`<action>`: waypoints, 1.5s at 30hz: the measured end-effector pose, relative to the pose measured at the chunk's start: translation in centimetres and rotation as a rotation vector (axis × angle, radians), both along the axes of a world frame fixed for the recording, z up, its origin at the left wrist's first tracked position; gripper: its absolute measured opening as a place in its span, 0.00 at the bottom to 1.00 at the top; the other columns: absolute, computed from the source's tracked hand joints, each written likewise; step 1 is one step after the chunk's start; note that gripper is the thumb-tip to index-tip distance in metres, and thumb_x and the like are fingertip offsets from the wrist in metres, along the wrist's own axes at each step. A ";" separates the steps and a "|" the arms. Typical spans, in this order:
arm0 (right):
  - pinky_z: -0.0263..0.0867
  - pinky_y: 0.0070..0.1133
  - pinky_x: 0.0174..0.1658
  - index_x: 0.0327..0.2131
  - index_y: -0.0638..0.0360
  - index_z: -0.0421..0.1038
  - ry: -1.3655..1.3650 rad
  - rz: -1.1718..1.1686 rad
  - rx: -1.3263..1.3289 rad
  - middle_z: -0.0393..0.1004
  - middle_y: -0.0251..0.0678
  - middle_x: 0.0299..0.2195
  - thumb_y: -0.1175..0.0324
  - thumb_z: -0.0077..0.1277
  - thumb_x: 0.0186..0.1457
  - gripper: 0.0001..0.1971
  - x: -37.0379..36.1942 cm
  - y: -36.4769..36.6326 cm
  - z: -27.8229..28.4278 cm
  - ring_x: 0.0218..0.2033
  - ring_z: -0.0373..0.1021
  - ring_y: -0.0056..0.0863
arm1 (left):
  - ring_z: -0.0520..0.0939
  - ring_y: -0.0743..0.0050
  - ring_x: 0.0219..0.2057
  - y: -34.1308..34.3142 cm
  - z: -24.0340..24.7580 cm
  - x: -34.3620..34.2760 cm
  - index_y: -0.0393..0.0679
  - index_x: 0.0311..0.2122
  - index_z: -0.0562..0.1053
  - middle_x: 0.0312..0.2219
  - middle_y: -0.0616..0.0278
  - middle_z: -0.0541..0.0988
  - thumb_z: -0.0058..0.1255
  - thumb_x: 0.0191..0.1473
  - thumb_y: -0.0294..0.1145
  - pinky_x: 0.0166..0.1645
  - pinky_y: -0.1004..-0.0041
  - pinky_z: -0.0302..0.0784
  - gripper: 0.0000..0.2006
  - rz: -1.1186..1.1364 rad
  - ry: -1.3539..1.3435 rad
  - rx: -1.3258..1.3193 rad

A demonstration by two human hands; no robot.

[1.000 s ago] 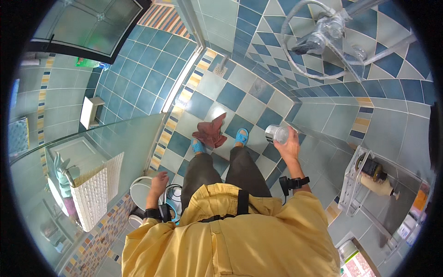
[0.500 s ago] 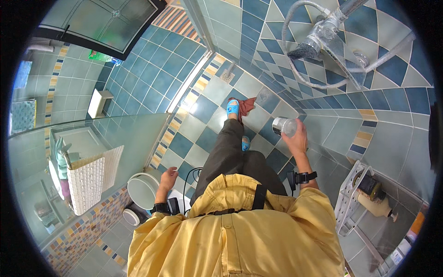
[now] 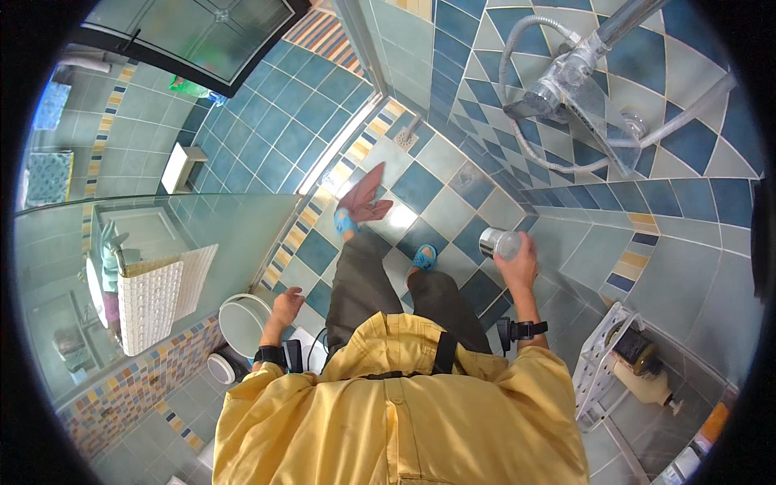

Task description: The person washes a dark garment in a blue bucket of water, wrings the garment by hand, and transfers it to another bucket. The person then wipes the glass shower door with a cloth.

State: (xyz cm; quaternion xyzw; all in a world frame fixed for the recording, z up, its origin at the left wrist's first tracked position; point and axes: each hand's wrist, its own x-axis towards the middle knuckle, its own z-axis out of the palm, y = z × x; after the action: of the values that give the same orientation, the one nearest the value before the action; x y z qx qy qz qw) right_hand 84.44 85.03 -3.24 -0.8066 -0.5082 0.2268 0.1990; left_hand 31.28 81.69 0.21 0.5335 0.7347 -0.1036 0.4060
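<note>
My right hand (image 3: 521,263) is closed round a clear plastic jar (image 3: 495,243), held out to the right above the floor. My left hand (image 3: 287,306) hangs at my left side with its fingers loosely bent and apart, and nothing shows in it. A pale round bucket (image 3: 245,321) is beside that hand. On the tiled floor a reddish-brown cloth (image 3: 365,196) lies against my left foot, which wears a blue slipper (image 3: 344,221). My other blue slipper (image 3: 424,257) stands to the right of it.
A glass partition (image 3: 234,234) with a hung white woven basket (image 3: 158,303) runs along the left. A shower fitting (image 3: 558,81) with a hose is on the far right wall. Bottles fill a white rack (image 3: 602,356) at lower right. A floor drain (image 3: 406,139) lies ahead.
My left foot and the reddish-brown cloth have moved left across the floor, and my feet are wider apart. My right hand still holds the clear plastic jar.
</note>
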 end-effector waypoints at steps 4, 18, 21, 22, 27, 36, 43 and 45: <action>0.58 0.33 0.46 0.46 0.61 0.56 0.011 -0.017 -0.042 0.63 0.48 0.41 0.65 0.59 0.30 0.35 0.0 -1.1 -0.4 0.44 0.60 0.45 | 0.77 0.58 0.33 0.6 1.6 0.3 0.42 0.41 0.68 0.31 0.51 0.76 0.47 0.46 0.34 0.39 0.68 0.71 0.15 -0.046 0.021 0.020; 0.59 0.32 0.45 0.46 0.57 0.56 -0.046 0.028 -0.102 0.63 0.46 0.41 0.66 0.59 0.29 0.35 -4.1 5.7 -0.7 0.43 0.60 0.44 | 0.77 0.61 0.34 2.7 -1.0 -6.1 0.42 0.40 0.69 0.31 0.52 0.76 0.48 0.46 0.35 0.39 0.69 0.71 0.15 0.131 -0.073 -0.001; 0.59 0.32 0.45 0.46 0.56 0.55 -0.077 0.045 -0.099 0.63 0.48 0.41 0.65 0.59 0.30 0.35 -6.1 10.1 -1.0 0.43 0.60 0.45 | 0.77 0.60 0.34 6.0 -3.2 -9.8 0.42 0.40 0.69 0.30 0.51 0.76 0.48 0.45 0.36 0.40 0.69 0.71 0.15 0.169 -0.099 0.011; 0.58 0.32 0.45 0.47 0.56 0.55 -0.084 0.051 -0.117 0.62 0.48 0.42 0.64 0.59 0.30 0.36 -6.9 11.6 -0.9 0.44 0.60 0.45 | 0.77 0.59 0.34 7.2 -3.6 -10.5 0.42 0.40 0.70 0.30 0.51 0.76 0.48 0.45 0.36 0.40 0.68 0.71 0.15 0.203 -0.124 0.023; 0.58 0.33 0.46 0.45 0.58 0.55 -0.128 0.093 -0.139 0.61 0.50 0.42 0.66 0.60 0.29 0.35 -12.0 20.4 -0.2 0.44 0.60 0.46 | 0.77 0.58 0.33 13.3 -4.2 -14.7 0.43 0.40 0.70 0.29 0.51 0.76 0.47 0.45 0.36 0.39 0.68 0.71 0.15 0.217 -0.072 -0.031; 0.57 0.33 0.46 0.47 0.58 0.55 -0.064 0.129 -0.116 0.61 0.50 0.42 0.65 0.60 0.29 0.37 -20.2 32.0 1.0 0.44 0.59 0.46 | 0.77 0.60 0.32 23.9 -1.8 -18.7 0.42 0.40 0.69 0.28 0.52 0.77 0.46 0.45 0.36 0.38 0.69 0.71 0.15 0.325 -0.122 0.074; 0.57 0.32 0.46 0.47 0.58 0.54 -0.018 0.289 -0.050 0.62 0.48 0.41 0.66 0.60 0.29 0.37 -17.3 32.5 1.5 0.43 0.60 0.46 | 0.77 0.60 0.33 21.8 -1.2 -14.2 0.42 0.40 0.69 0.29 0.53 0.77 0.46 0.46 0.36 0.39 0.69 0.71 0.15 0.312 -0.094 0.141; 0.57 0.32 0.46 0.47 0.58 0.54 -0.024 0.310 -0.076 0.62 0.48 0.42 0.66 0.60 0.29 0.37 -16.6 33.5 2.2 0.43 0.60 0.46 | 0.77 0.60 0.33 20.7 -0.8 -12.5 0.42 0.40 0.69 0.29 0.53 0.77 0.47 0.46 0.36 0.39 0.69 0.71 0.15 0.365 -0.124 0.105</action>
State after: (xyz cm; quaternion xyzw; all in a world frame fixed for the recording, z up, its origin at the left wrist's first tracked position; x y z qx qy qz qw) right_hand 67.83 118.52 -1.01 -0.7280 -0.6200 0.2644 0.1251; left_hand 18.73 102.36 -0.57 0.4171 0.7972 0.0434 0.4343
